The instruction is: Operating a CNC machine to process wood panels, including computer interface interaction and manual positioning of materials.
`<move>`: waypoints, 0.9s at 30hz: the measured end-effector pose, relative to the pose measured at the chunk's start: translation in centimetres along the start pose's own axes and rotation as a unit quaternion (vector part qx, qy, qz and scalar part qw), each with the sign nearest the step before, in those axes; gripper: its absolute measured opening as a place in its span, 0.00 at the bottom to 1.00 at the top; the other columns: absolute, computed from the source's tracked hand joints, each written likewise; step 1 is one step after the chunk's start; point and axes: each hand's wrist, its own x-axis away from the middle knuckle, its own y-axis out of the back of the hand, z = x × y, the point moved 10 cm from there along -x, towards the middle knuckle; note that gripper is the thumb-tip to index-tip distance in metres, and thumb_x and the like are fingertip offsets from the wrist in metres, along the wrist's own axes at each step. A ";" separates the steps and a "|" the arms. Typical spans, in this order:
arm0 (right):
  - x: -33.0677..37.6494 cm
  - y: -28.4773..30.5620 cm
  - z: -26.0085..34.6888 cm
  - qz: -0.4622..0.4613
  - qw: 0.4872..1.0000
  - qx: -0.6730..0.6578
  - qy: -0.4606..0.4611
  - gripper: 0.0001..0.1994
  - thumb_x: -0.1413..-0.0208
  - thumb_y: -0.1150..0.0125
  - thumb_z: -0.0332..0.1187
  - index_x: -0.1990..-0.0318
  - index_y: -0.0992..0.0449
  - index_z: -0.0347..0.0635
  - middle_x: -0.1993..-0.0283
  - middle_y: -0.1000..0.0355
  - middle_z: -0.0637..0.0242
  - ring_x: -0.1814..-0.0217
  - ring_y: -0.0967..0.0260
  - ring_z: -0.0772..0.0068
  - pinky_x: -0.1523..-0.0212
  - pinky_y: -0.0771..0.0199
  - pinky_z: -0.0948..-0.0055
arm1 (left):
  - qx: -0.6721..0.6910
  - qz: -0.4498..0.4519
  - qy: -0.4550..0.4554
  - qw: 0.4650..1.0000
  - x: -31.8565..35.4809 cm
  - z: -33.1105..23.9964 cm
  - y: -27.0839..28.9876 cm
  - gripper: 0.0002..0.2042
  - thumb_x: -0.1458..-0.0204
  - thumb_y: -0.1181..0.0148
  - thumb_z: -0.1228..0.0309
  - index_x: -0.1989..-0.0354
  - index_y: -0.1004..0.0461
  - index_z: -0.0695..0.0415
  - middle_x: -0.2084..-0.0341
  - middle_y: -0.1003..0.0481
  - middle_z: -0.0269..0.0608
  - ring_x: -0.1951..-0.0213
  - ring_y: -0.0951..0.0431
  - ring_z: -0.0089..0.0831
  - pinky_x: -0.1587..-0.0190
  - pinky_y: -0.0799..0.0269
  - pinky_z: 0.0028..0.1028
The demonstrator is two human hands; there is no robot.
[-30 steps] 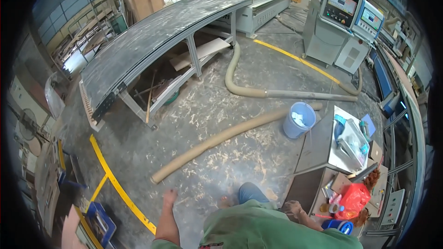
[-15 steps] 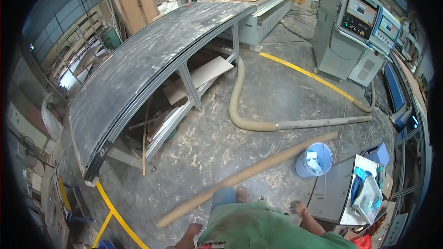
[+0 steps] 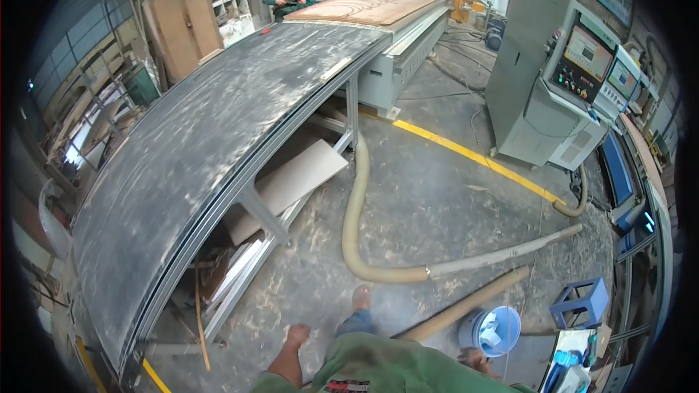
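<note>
- The blue bucket sits at the lower right of the frame, its wall just beside the person's right hand; whether they touch cannot be told.
- It looks like stiff plastic, probably light with only pale scraps inside; the rim seems the best hold.
- The brown tube, left of the bucket, looks stiff and likely rolls; gripping near its middle should balance it.
- The left hand hangs over the floor, seemingly holding nothing; finger spread cannot be told for either hand.
- The grey floor is dusty, strewn with shavings, perhaps slippery.
- A long dark table fills the left; a control cabinet stands upper right.
</note>
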 end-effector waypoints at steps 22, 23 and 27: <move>-50.3 -4.5 48.2 0.024 0.991 0.098 0.094 0.27 0.42 0.39 0.46 0.42 0.33 0.38 0.43 0.32 0.47 0.40 0.35 0.42 0.50 0.26 0.46 | 0.149 0.117 0.099 0.977 -50.9 -15.3 15.1 0.16 0.48 0.44 0.57 0.71 0.20 0.59 0.69 0.21 0.54 0.63 0.21 0.49 0.59 0.26 0.44; -52.7 -2.6 51.9 -0.004 0.990 0.100 0.099 0.22 0.40 0.42 0.42 0.44 0.32 0.39 0.47 0.30 0.49 0.47 0.31 0.46 0.54 0.24 0.49 | 0.242 0.122 0.164 0.948 -52.7 -15.8 15.4 0.12 0.52 0.40 0.60 0.70 0.21 0.55 0.70 0.21 0.50 0.65 0.21 0.47 0.62 0.26 0.42; -63.9 -5.1 67.6 -0.074 0.993 0.058 0.066 0.16 0.39 0.47 0.36 0.47 0.31 0.40 0.56 0.25 0.55 0.63 0.25 0.55 0.61 0.21 0.59 | -0.083 0.048 -0.093 0.991 -61.0 -21.9 21.0 0.11 0.48 0.46 0.64 0.70 0.19 0.54 0.70 0.21 0.51 0.65 0.21 0.50 0.60 0.26 0.43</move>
